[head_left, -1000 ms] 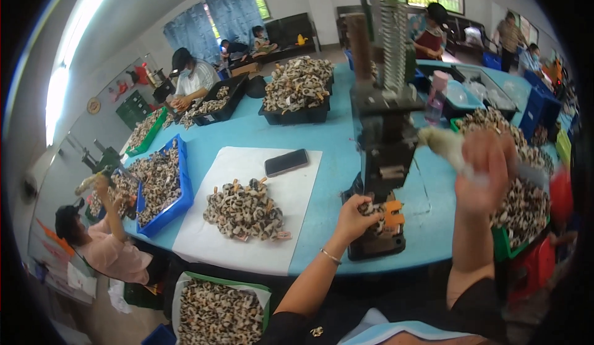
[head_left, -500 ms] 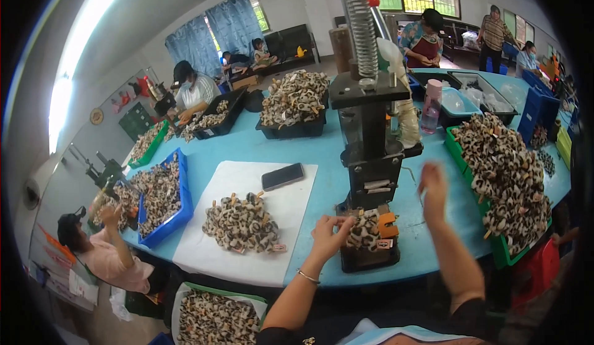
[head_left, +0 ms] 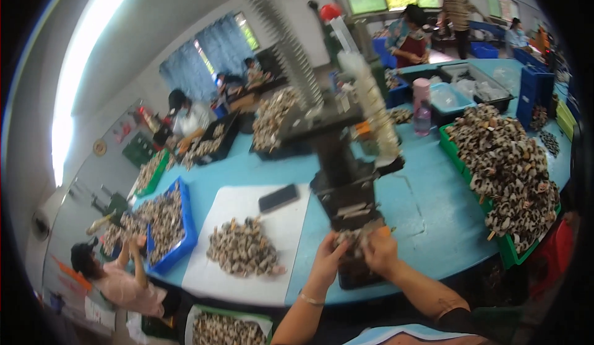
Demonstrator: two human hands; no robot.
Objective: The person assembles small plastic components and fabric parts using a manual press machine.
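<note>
A small black-and-white plush toy (head_left: 354,241) sits at the base of a dark hand press (head_left: 341,187) in front of me. My left hand (head_left: 325,259) grips its left side, thumb and fingers closed on it. From the other side my right hand (head_left: 382,253) holds the same toy with curled fingers; motion blurs the fingertips. Between the hands, most of the toy is covered. Left of the press, a pile of similar plush toys (head_left: 242,249) lies on a white sheet (head_left: 204,271), with a dark phone (head_left: 278,198) behind it.
A coil spring (head_left: 288,48) and wrapped lever (head_left: 374,107) rise above the press. A heaped green crate (head_left: 463,157) stands right, near a pink bottle (head_left: 422,107). A blue crate (head_left: 189,221) is left; another toy-filled bin (head_left: 272,326) is below the table edge. Co-workers sit around.
My right hand has come down from beside the press onto the plush toy. My left hand stays at the toy. The whole view has tilted and shifted.
</note>
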